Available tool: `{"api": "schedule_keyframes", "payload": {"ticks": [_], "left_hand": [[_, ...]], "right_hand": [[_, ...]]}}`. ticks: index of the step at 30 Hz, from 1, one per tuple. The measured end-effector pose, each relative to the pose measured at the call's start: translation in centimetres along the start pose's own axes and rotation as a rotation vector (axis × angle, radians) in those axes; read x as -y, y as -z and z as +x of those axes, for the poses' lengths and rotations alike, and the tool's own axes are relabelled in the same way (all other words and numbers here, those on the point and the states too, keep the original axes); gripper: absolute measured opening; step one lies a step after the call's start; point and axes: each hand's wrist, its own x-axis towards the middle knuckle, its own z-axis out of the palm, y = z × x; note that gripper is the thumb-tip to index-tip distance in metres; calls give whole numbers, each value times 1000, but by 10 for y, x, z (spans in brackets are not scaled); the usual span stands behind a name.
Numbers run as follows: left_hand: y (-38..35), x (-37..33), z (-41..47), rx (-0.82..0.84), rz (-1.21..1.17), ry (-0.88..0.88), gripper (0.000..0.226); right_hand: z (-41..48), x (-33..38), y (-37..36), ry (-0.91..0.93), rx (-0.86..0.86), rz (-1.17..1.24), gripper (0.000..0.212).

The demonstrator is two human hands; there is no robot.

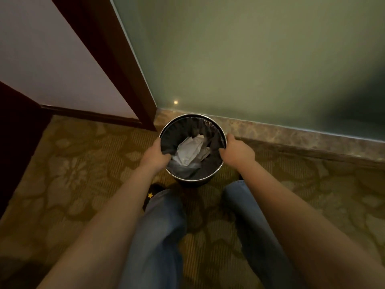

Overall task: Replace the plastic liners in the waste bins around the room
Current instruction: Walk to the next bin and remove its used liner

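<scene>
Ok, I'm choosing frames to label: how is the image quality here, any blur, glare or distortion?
Head view: dim light, soft; a glare spot on the green wall; shadow darkens the upper right; wide-angle distortion stretches the forearms; the bin, black liner and white paper read clearly.

bin [216,125] glossy metal | liner [183,126] dark crinkled plastic | paper [188,150] crumpled | carpet [83,163] matt woven

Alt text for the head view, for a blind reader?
The left hand and right hand grip the rim of a round metal bin holding a black liner and crumpled paper, on patterned carpet by a wall.
</scene>
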Motion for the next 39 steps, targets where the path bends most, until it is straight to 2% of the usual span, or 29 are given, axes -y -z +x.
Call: {"api": "schedule_keyframes", "payload": {"ticks": [2,4,8,12,15,20,25,33,39], "left_hand": [[-8,10,15,7,-23,49,66],[-18,19,23,-9,-52,96,72],[-31,38,30,-73,-163,81,65],[-30,39,24,-126,-194,11,57],[-22,34,13,-153,-220,-36,52],[0,13,-9,-227,-248,-54,55],[30,-8,-38,-264,-296,-128,49],[96,-51,-90,-339,-281,-211,50],[138,-48,-140,-414,-330,-269,50]], "right_hand": [[16,-5,-12,-56,23,29,55],[24,-11,-23,-58,60,92,51],[27,-17,-36,-39,68,264,43],[26,-13,-36,-15,35,231,33],[17,-9,-30,1,-17,247,35],[-3,-3,-9,47,-145,295,47],[-31,10,22,65,-210,303,55],[-88,46,97,131,-310,321,44],[-138,79,126,211,-361,258,46]]}}
